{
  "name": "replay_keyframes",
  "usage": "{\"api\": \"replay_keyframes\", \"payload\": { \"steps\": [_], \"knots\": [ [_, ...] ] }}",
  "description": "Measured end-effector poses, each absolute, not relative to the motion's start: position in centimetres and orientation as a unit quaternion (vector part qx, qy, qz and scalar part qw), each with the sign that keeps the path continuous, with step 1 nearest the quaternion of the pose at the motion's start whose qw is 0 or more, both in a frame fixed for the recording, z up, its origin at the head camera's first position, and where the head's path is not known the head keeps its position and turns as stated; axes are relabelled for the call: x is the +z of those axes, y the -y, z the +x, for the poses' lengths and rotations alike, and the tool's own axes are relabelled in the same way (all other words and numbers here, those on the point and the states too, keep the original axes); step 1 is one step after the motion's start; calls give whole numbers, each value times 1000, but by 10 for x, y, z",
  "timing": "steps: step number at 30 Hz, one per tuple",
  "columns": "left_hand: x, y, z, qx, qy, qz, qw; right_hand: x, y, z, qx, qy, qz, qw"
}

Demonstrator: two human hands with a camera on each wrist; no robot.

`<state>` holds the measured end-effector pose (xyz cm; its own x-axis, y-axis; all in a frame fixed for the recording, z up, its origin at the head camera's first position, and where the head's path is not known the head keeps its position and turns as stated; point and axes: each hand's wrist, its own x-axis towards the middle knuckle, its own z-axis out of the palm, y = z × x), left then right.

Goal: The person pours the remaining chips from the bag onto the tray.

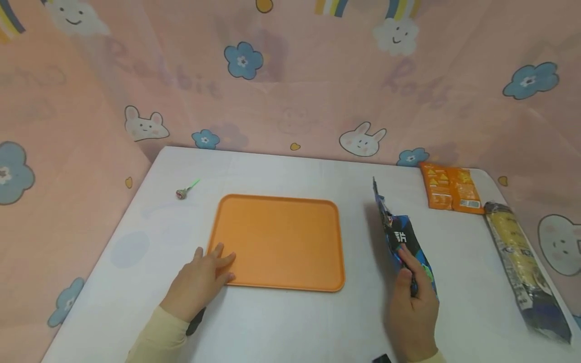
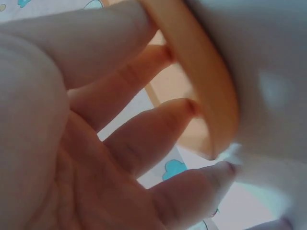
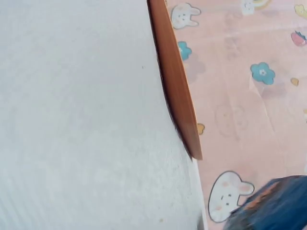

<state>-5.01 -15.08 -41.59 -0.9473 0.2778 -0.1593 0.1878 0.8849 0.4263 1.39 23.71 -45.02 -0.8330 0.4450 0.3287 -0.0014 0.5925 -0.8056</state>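
Observation:
An orange rectangular tray (image 1: 279, 242) lies flat on the white table. My left hand (image 1: 197, 282) rests at its near left corner, with fingers spread over the rim. In the left wrist view, the fingertips touch the edge of the tray (image 2: 206, 81). To the right of the tray, my right hand (image 1: 415, 312) pinches a black and blue printed packet (image 1: 404, 229) between thumb and fingers, holding it tilted up above the table. Part of that packet (image 3: 278, 206) shows blurred at the lower right of the right wrist view; the hand itself is out of that view.
A small round thing on a green stick (image 1: 181, 193), like a lollipop, lies at the back left. Orange packets (image 1: 451, 189) lie at the back right, beside a long yellow and dark wrapped package (image 1: 522, 262). Patterned pink cloth (image 1: 295, 101) hangs behind the table (image 1: 313, 327).

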Motion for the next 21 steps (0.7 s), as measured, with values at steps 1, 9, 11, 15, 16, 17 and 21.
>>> {"api": "replay_keyframes", "payload": {
  "steps": [1, 9, 11, 15, 16, 17, 21],
  "knots": [
    [-415, 150, -51, 206, -965, 118, 111, -451, -239, 14, 441, 842, -126, 282],
    [-413, 148, -56, 193, -967, 100, 129, -442, -251, 10, 507, 749, -133, 405],
    [-413, 148, -57, 193, -967, 99, 132, -436, -252, 9, 531, 724, -153, 412],
    [-412, 146, -59, 190, -968, 104, 129, -417, -255, 5, 574, 690, -168, 408],
    [-412, 145, -60, 188, -968, 105, 128, -412, -255, 3, 591, 678, -164, 405],
    [-412, 143, -62, 186, -969, 107, 127, -406, -254, 1, 601, 673, -162, 400],
    [-412, 136, -65, 174, -971, 104, 129, -383, -245, -11, 656, 643, -144, 368]
  ]
}}
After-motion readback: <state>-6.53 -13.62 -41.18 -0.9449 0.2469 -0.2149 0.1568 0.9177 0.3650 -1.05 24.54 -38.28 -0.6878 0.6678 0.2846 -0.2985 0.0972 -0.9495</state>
